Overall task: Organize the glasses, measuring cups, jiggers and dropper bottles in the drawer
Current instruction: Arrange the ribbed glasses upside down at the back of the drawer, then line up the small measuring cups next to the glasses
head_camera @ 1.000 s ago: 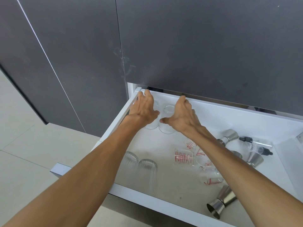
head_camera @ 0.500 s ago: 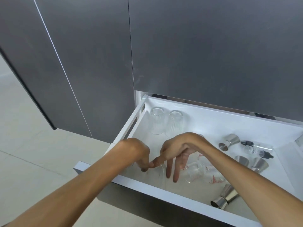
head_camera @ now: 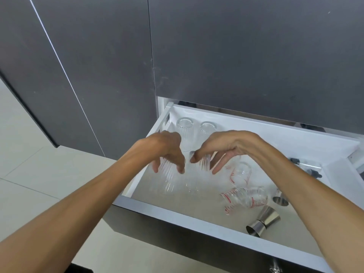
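The white drawer (head_camera: 177,212) stands pulled out. Two ribbed glasses (head_camera: 185,133) stand upright side by side in its back left corner. My left hand (head_camera: 167,150) grips a blurred ribbed glass (head_camera: 167,176) from above, raised off the drawer floor. Close beside it, my right hand (head_camera: 222,148) holds another ribbed glass (head_camera: 204,163) by its top. Red-marked measuring cups (head_camera: 241,175) lie scattered in the middle. A steel jigger (head_camera: 264,221) lies near the front, and a second jigger (head_camera: 280,200) shows beside my right forearm. Dropper bottles (head_camera: 307,167) lie at the right, partly hidden by my arm.
Dark cabinet fronts (head_camera: 236,56) overhang the drawer's back edge. A pale tiled floor (head_camera: 29,184) lies to the left. A bare patch of drawer floor (head_camera: 177,198) shows at the front left.
My hands left two glasses upright at the back left, came to the front, and closed on the two lying glasses. Both glasses are now lifted and carried toward the back.
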